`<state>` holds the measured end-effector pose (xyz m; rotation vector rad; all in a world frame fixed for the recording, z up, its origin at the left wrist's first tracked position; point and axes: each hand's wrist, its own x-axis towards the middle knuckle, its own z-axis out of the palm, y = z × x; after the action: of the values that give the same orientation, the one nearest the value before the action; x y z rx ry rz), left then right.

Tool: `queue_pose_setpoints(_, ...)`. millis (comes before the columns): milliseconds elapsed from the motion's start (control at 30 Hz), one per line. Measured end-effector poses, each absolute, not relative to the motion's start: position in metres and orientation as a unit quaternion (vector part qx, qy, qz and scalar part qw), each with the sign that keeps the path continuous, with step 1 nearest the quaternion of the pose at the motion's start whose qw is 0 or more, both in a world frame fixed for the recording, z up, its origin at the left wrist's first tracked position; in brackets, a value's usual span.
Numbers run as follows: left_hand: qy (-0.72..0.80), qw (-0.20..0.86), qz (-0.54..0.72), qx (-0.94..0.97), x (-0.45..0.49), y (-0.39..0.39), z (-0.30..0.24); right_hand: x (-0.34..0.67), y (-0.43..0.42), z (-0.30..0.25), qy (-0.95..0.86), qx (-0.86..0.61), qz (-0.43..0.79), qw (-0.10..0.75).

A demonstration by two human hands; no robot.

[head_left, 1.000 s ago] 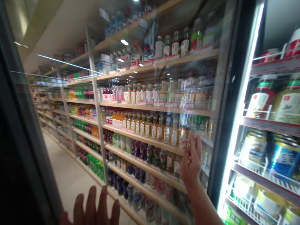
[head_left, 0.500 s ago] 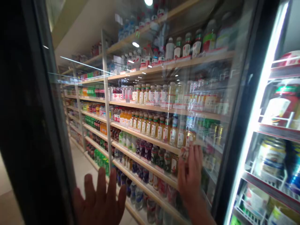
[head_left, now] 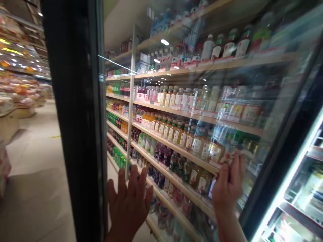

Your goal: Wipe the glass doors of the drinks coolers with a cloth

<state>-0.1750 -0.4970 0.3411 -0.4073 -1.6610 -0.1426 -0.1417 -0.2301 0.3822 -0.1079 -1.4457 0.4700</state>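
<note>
Both my hands are pressed against a glass fridge door (head_left: pixel 191 43). My left hand (head_left: pixel 128 201) lies flat on the glass near the door's dark frame (head_left: pixel 75 117), fingers spread and pointing up. My right hand (head_left: pixel 227 186) lies flat on the glass further right, fingers stretched up and close together, near the door's hinge side. Neither hand holds anything that I can see. Through the glass I see long wooden shelves (head_left: pixel 176 153) packed with drink bottles.
The lit fridge interior (head_left: pixel 300 198) with wire racks shows at the lower right. Left of the door frame, a pale shop floor (head_left: pixel 32 168) runs toward display stands (head_left: pixel 10 111) with goods.
The view has swung left and the dark door frame has shifted right across it. Less of the fridge interior shows. Both hands stay on the glass; the left has risen higher in view.
</note>
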Motion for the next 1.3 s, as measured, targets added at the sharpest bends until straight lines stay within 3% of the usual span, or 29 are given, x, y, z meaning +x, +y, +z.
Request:
queue_pose_setpoints(167, -0.736, 0.649, -0.073, -0.175, -0.174, -0.495, 0.340, -0.137, -0.285, 0.346, -0.756, 0.161, 0.104, 0.626)
queue_pose_setpoints(233, -0.737, 0.648, -0.079, -0.175, -0.176, -0.495, 0.338, -0.140, -0.279, 0.341, -0.748, 0.222, 0.060, 0.623)
queue_pose_setpoints(300, -0.736, 0.649, -0.080, -0.176, -0.178, -0.495, 0.337, -0.144, -0.260, 0.346, -0.713, 0.208, 0.049, 0.668)
queue_pose_setpoints(400, -0.734, 0.650, -0.076, -0.178, -0.180, -0.494, 0.337, -0.150, -0.231, 0.365, -0.649, 0.065, 0.102, 0.751)
queue_pose_setpoints(500, -0.734, 0.652, -0.079, -0.176, -0.181, -0.493, 0.339, -0.151, -0.238, 0.377, -0.620, -0.027, 0.166, 0.767)
queue_pose_setpoints(667, -0.731, 0.654, -0.084, -0.173, -0.182, -0.491, 0.342, -0.150, -0.297, 0.364, -0.726, 0.180, 0.078, 0.659)
queue_pose_setpoints(767, -0.731, 0.655, -0.079, -0.173, -0.183, -0.492, 0.343, -0.153, -0.286, 0.367, -0.715, 0.238, 0.033, 0.656)
queue_pose_setpoints(1000, -0.734, 0.654, -0.075, -0.166, -0.188, -0.493, 0.341, -0.161, -0.218, 0.423, -0.595, -0.044, 0.209, 0.775)
queue_pose_setpoints(1067, -0.733, 0.655, -0.078, -0.166, -0.189, -0.494, 0.340, -0.161, -0.244, 0.430, -0.612, -0.020, 0.204, 0.764)
queue_pose_setpoints(1200, -0.734, 0.650, -0.088, -0.174, -0.191, -0.495, 0.341, -0.159, -0.300, 0.437, -0.712, 0.201, 0.066, 0.670)
queue_pose_setpoints(1300, -0.734, 0.650, -0.087, -0.179, -0.191, -0.497, 0.343, -0.157, -0.279, 0.461, -0.714, 0.220, 0.004, 0.665)
